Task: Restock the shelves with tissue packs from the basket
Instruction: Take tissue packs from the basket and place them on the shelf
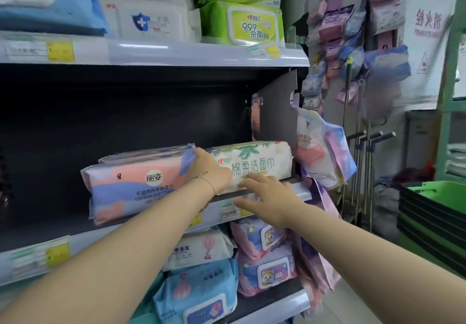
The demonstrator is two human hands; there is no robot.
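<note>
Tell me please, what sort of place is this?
Most likely a shop aisle: shelf rails carry yellow price labels, packs of wipes lie stacked in rows, and green shopping baskets are piled at the right.

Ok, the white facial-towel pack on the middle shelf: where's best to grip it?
Probably its front long edge, coming from the aisle side. The white facial-towel pack lies flat with its long face outward. Its short ends are crowded by the pink-and-purple pack on one side and the dark side panel on the other.
</note>
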